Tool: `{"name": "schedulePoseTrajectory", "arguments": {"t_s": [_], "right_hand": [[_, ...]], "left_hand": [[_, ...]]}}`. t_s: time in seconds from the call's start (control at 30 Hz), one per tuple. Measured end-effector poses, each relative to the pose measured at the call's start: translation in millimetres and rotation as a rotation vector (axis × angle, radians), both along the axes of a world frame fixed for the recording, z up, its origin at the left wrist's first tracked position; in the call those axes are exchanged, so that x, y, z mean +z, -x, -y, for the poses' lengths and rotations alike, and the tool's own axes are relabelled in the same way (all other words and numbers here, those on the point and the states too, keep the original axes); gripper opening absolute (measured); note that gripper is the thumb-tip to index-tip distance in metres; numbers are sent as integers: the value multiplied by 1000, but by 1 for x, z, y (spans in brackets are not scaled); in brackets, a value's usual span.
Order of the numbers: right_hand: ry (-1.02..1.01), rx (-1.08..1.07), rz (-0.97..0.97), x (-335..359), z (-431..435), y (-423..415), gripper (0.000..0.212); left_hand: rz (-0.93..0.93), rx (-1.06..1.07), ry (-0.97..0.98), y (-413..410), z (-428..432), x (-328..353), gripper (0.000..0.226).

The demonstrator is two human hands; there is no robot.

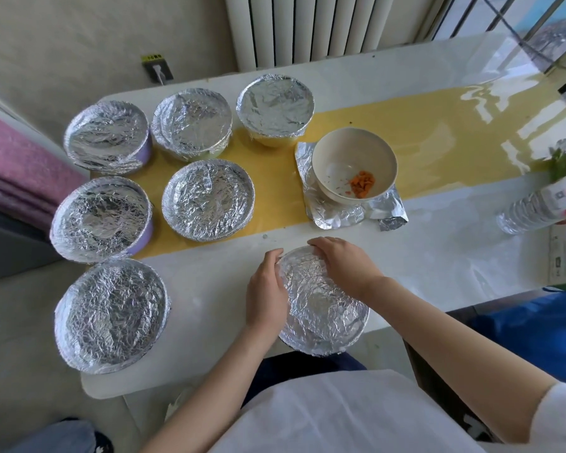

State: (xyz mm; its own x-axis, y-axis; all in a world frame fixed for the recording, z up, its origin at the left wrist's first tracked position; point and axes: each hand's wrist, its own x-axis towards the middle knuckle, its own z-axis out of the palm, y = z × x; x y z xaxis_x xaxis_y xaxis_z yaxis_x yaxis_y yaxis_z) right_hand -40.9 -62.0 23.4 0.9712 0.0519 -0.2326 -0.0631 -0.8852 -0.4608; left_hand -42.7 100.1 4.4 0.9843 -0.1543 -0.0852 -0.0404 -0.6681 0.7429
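Observation:
A foil-covered bowl (324,308) sits at the near edge of the white table (438,256). My left hand (266,291) curls against its left rim. My right hand (343,264) lies over its far right rim, fingers bent down on the foil. Further back, an uncovered cream bowl (353,165) with a few orange food pieces (361,184) stands on a crumpled foil sheet (340,214).
Several foil-covered bowls stand to the left, the nearest (111,315) at the table's front left corner, others (208,199) on the yellow runner (438,125). A plastic water bottle (543,206) lies at the right edge. A radiator (324,27) stands behind the table.

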Motion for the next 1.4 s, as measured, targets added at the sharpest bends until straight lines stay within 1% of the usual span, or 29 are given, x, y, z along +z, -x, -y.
{"name": "schedulePoseTrajectory", "arguments": {"t_s": [0.1,0.23,0.3,0.53,0.67,0.77,0.93,1.03,1.23,1.33,1.4], "right_hand": [[-18,-8,-47,0,3,-6,29],[27,72,-103,-3,10,-12,27],[60,120,-122,-1,13,-15,22],[167,238,-163,10,11,-30,28],[115,289,-94,4,10,-28,24],[97,291,-54,-1,11,-27,29],[153,347,-63,-2,10,-28,34],[122,404,-43,-3,5,-29,39],[151,470,-32,0,3,-38,37],[146,466,-35,-2,4,-39,39],[96,424,-61,-4,5,-40,36]], "left_hand": [[-3,-45,-6,1,5,2,36],[2,-43,-13,-7,13,1,23],[-5,-33,-13,-10,15,0,19],[67,13,-96,-9,20,-3,15],[82,42,-122,-7,22,-5,14],[79,50,-125,-6,24,-5,14],[77,77,-98,-4,25,-3,15],[68,104,-78,-6,25,-1,16],[76,137,-75,-2,26,-2,14],[73,136,-89,-2,29,-3,13],[84,130,-108,-3,30,-3,13]]}}
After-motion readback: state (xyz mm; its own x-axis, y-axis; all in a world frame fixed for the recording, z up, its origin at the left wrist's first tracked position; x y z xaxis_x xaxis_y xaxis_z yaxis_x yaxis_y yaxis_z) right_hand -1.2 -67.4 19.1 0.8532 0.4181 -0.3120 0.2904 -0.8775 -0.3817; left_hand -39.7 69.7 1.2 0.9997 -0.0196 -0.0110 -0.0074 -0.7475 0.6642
